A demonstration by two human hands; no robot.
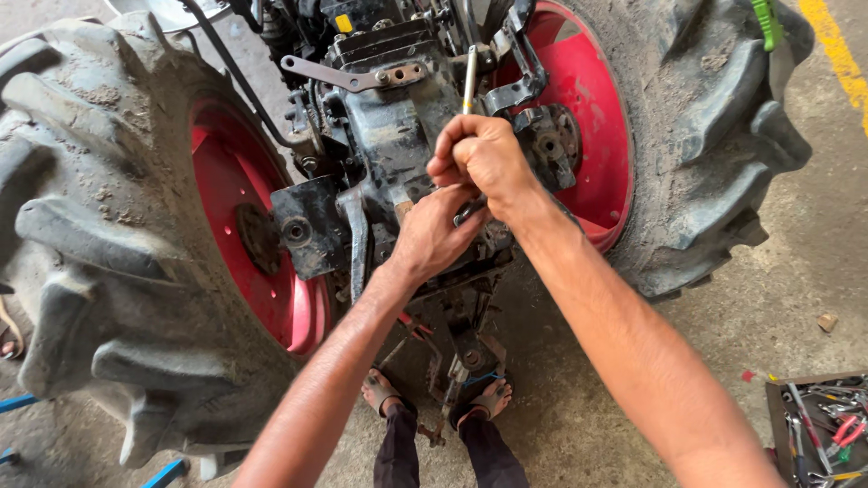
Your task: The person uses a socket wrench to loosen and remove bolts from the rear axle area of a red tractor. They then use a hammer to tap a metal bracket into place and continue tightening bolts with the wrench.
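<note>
I look down at the rear of a small tractor, between its two big muddy tyres with red rims. My right hand (484, 155) is closed around a long metal tool shaft (469, 79) that stands upright against the black greasy gearbox housing (398, 136). Just below it, my left hand (432, 235) presses on the housing and grips the dark lower end of the tool (468, 211). My two sandalled feet (434, 398) stand under the linkage on the concrete floor.
The left tyre (99, 235) and the right tyre (714, 136) flank the work area closely. A flat metal lever (348, 77) sticks out above the housing. An open tray of hand tools (818, 425) lies on the floor at bottom right. A yellow floor line (841, 54) runs at top right.
</note>
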